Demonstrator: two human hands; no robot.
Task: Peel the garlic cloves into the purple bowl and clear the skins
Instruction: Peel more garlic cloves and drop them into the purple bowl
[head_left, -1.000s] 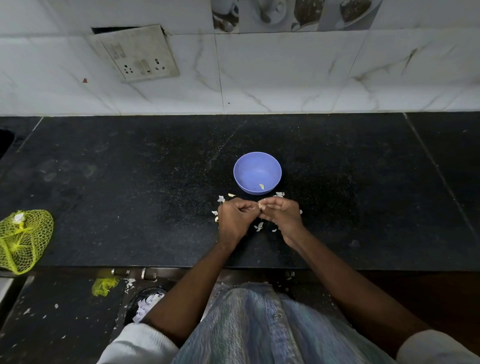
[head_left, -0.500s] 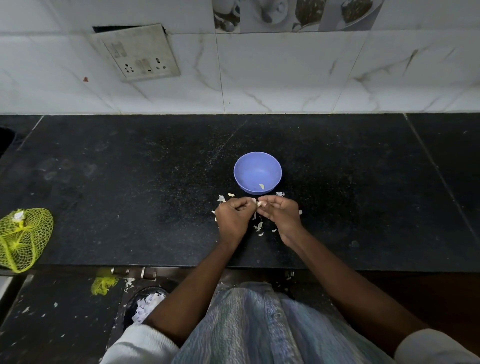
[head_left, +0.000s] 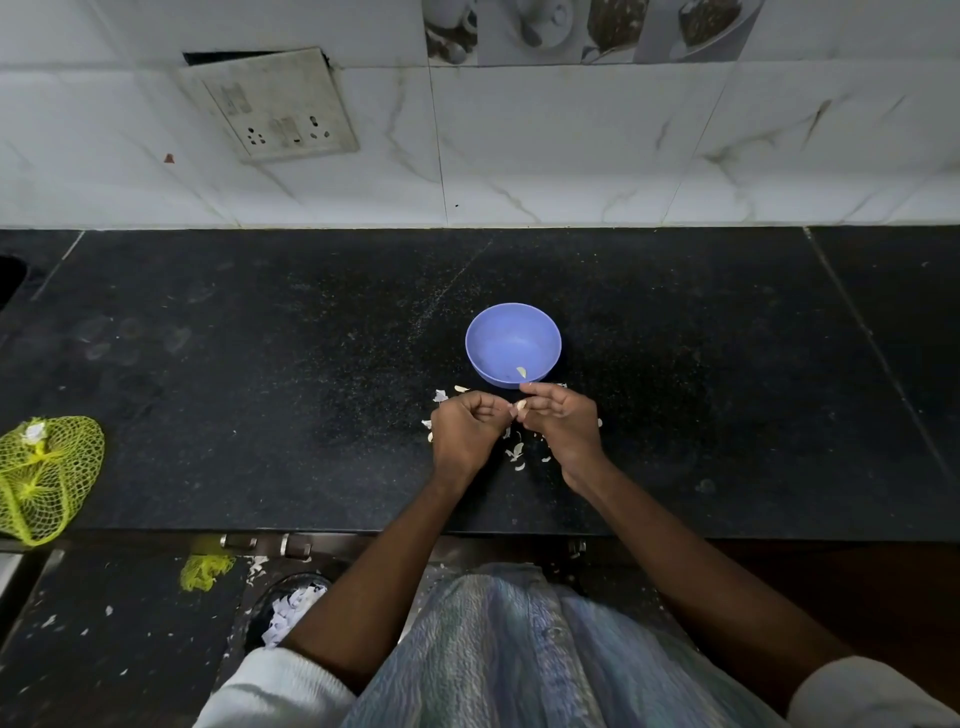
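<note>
Hands nudged right; I see left hand (head_left: 467, 431) and right hand (head_left: 561, 426) together, pinching small slippery garlic clove (head_left: 519, 405) by its ends.

Garlic clove (head_left: 519, 406) mostly hidden between the fingertips of left hand (head_left: 466, 435) and right hand (head_left: 562, 427), only a pale sliver showing (peeled or not, too small to tell). Yellow mesh bag (head_left: 47, 475) cut off by the left edge. Near rim of purple bowl (head_left: 512, 344) partly covered by right fingertips.
</note>
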